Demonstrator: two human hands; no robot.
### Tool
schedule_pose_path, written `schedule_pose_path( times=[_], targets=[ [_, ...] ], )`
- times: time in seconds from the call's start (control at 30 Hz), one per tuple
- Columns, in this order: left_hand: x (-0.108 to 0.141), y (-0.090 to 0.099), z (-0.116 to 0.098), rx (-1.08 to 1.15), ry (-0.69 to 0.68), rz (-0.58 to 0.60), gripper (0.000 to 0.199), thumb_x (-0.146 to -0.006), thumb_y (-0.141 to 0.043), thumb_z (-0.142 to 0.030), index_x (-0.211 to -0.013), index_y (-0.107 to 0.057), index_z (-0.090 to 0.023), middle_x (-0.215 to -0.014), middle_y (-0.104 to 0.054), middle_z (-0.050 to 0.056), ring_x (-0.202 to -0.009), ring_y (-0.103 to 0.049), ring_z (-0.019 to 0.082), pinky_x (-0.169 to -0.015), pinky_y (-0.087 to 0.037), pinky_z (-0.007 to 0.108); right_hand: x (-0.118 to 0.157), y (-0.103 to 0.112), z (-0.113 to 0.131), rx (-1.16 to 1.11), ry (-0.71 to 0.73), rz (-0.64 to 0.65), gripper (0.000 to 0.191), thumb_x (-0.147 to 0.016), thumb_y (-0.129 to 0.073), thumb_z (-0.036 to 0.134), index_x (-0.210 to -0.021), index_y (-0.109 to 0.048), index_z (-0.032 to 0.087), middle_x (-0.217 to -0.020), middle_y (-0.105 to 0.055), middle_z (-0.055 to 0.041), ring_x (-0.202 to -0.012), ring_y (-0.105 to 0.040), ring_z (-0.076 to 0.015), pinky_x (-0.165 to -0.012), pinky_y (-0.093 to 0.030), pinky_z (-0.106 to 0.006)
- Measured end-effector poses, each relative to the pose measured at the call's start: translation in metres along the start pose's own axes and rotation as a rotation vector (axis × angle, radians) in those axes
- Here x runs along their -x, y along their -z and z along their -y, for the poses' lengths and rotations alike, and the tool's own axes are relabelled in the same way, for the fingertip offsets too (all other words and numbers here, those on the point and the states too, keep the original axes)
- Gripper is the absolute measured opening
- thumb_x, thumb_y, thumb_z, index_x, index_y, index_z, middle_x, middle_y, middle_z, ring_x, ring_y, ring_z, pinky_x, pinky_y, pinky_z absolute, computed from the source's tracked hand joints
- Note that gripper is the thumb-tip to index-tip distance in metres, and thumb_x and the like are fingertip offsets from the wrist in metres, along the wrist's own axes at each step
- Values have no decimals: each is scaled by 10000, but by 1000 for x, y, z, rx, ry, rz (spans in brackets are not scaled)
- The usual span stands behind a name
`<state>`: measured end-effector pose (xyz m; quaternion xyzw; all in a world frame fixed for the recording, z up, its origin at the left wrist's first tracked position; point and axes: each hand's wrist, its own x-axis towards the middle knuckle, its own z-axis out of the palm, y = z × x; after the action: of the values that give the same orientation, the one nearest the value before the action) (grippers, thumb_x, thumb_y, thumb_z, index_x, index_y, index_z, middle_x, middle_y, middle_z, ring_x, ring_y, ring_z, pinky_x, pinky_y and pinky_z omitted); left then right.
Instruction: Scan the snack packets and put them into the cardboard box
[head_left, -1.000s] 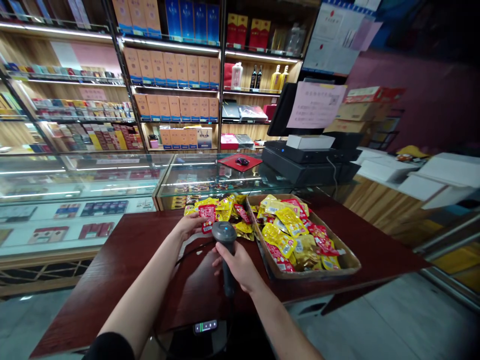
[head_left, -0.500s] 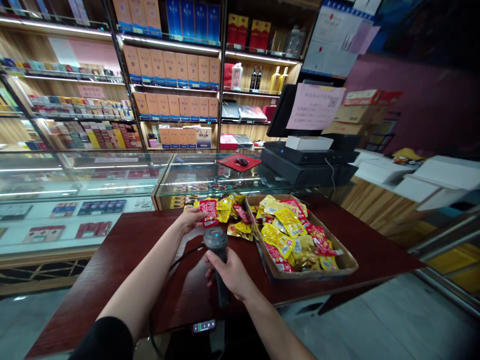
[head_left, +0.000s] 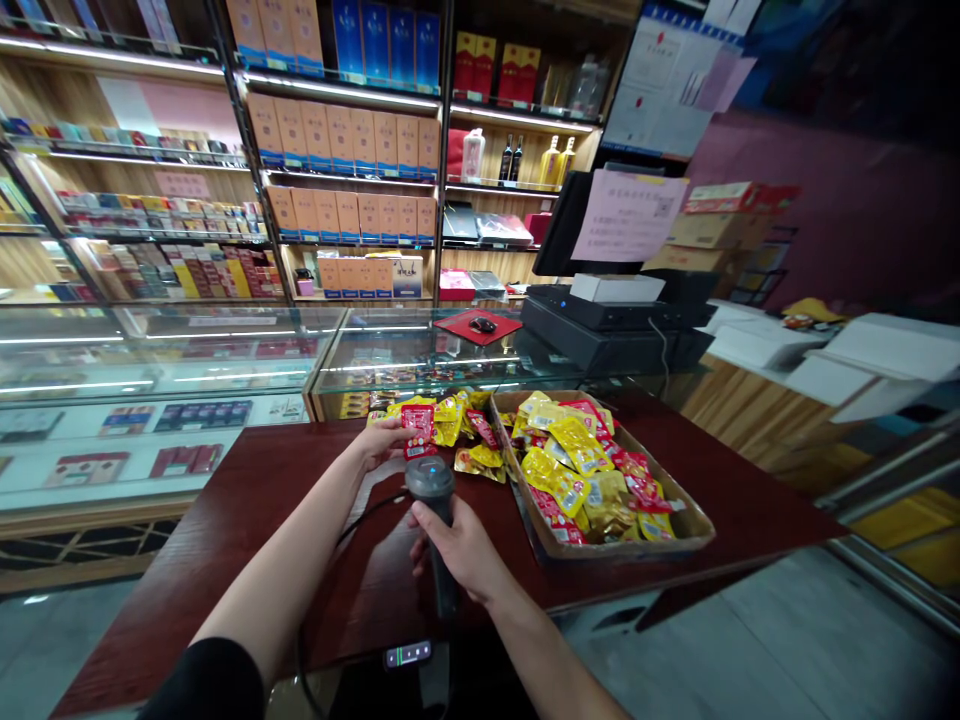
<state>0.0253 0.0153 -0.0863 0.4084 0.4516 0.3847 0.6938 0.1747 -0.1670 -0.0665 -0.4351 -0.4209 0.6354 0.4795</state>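
Observation:
My left hand (head_left: 384, 442) pinches a red snack packet (head_left: 418, 428) by its left edge, printed side facing me. In my right hand (head_left: 461, 548) is a dark grey barcode scanner (head_left: 430, 482), its handle wrapped by my fingers and its head just below the packet. A black cable (head_left: 367, 518) runs from the scanner to the left. Behind the packet lies a loose pile of yellow and red snack packets (head_left: 450, 418). To the right stands a shallow cardboard box (head_left: 529, 530) filled with more yellow and red packets (head_left: 581, 445).
All this rests on a dark red wooden table (head_left: 300, 500). A glass display counter (head_left: 405, 345) borders its far side, carrying a mouse (head_left: 482, 325) on a red mat and a monitor (head_left: 559, 225). Stocked shelves (head_left: 352, 180) line the back wall. White boxes (head_left: 885, 350) stand at right.
Almost nothing differs. The red packet is tilted slightly more upright, and both hands keep their hold with the scanner in nearly the same place.

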Motion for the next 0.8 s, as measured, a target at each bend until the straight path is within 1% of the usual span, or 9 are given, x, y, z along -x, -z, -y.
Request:
schedule_pose_path(
  times=[0.2, 0.4, 0.47, 0.63, 0.7, 0.77, 0.8],
  targets=[
    [7, -6, -6, 0, 13, -32, 355, -584, -852, -165, -887, -672, -123, -875, -725, 88, -679, -685, 146, -576, -556, 220, 0, -1, 1, -6, -10, -19, 504, -701, -688, 559, -949, -505, 160, -792, -616, -3, -497, -593, -110, -404, -529, -259],
    [9, -11, -3, 25, -24, -21, 306, -580, -850, -174, -816, -670, -98, -795, -721, 100, -690, -689, 169, -638, -558, 243, 3, 0, 4, -6, 4, -8, 475, -709, -691, 535, -929, -502, 159, -774, -608, -1, -497, -587, -109, -397, -518, -249],
    [8, -11, -2, 36, -12, -19, 319, -573, -853, -173, -823, -670, -99, -792, -720, 99, -689, -690, 174, -647, -561, 256, 3, 0, 5, -1, 6, -9, 467, -710, -692, 529, -921, -501, 160, -761, -601, 3, -497, -587, -111, -398, -518, -250],
    [10, -10, -7, 12, 6, -17, 331, -574, -853, -153, -841, -660, -123, -816, -718, 69, -657, -675, 137, -592, -555, 224, 2, 0, 3, 7, -3, -23, 470, -711, -691, 533, -933, -511, 159, -766, -607, 1, -509, -591, -118, -416, -536, -273],
    [13, -12, -10, 0, 10, -32, 312, -588, -846, -147, -836, -658, -126, -811, -717, 62, -641, -668, 124, -566, -546, 204, 1, 1, 3, 8, 2, -29, 486, -710, -690, 537, -965, -525, 157, -825, -634, -30, -575, -625, -146, -432, -544, -286],
    [15, -14, -11, -2, 22, -36, 293, -594, -842, -139, -818, -653, -127, -795, -715, 56, -614, -658, 113, -541, -537, 191, -1, 3, 5, 12, 21, -43, 515, -715, -689, 533, -1031, -543, 153, -926, -658, -77, -728, -669, -202, -491, -567, -313],
    [15, -15, -11, -3, 32, -29, 284, -595, -842, -138, -804, -650, -126, -784, -714, 54, -602, -654, 110, -532, -534, 188, -2, 6, 6, 23, 39, -63, 527, -721, -685, 530, -1064, -553, 151, -972, -664, -95, -813, -674, -226, -552, -582, -336]
  ],
)
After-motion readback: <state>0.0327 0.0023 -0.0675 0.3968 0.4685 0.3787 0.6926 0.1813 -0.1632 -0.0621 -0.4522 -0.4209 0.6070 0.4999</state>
